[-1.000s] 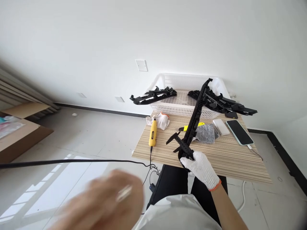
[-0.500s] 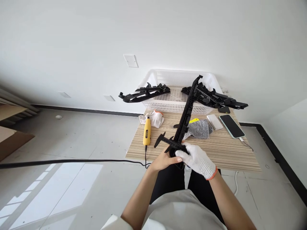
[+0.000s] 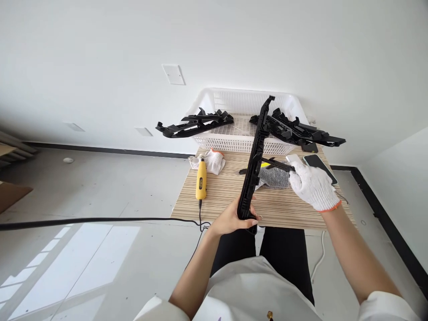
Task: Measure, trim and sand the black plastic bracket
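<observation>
My bare left hand (image 3: 234, 219) grips the near end of a long black plastic part (image 3: 256, 151), which rises away from me over the striped table (image 3: 301, 209) toward a white basket (image 3: 234, 145). My right hand (image 3: 310, 185), in a white knit glove, holds a black caliper (image 3: 276, 164) to the right of the part, its jaws near the part's middle. A grey cloth (image 3: 276, 177) lies under the caliper.
Two more black plastic parts (image 3: 194, 125) (image 3: 297, 131) rest across the basket. A yellow power tool (image 3: 201, 185) with a black cord (image 3: 100, 220), a spare white glove (image 3: 210, 160), a phone (image 3: 317, 165) and a yellow item lie on the table. Floor lies to the left.
My left hand came up from blur and took the part's near end. My right hand let go of that end and carried the caliper up and right, beside the part.
</observation>
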`<state>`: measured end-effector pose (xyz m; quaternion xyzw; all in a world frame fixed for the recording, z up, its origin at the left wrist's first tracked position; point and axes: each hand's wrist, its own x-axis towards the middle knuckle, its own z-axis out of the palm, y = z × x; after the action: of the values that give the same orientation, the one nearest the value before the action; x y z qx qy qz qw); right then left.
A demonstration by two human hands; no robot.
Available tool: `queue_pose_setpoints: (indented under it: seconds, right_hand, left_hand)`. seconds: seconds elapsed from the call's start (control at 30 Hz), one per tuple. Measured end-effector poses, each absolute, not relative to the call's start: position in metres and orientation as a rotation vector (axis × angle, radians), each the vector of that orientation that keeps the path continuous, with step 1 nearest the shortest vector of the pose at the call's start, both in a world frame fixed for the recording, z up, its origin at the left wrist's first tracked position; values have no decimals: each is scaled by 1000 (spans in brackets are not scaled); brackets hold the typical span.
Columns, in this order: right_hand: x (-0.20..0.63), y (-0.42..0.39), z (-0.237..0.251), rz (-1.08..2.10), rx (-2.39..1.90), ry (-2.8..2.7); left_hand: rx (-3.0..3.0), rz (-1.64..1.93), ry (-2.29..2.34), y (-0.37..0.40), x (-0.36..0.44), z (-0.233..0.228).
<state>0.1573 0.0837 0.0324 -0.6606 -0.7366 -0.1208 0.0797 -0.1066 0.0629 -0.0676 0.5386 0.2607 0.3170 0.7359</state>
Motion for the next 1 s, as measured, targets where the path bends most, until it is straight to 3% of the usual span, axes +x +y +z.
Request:
queue_pose_setpoints:
  seconds: [0.27, 0.57, 1.0]
  right_hand:
    - [153, 101, 29, -487, -1769, -2363]
    - [141, 96, 33, -384, -1852, -2216]
    - [133, 95, 36, -482, -1954, -2079]
  left_hand:
    - [1191, 666, 584, 62, -110, -71]
    - [1212, 658, 602, 59, -109, -71]
    - [1247, 650, 633, 60, -109, -67]
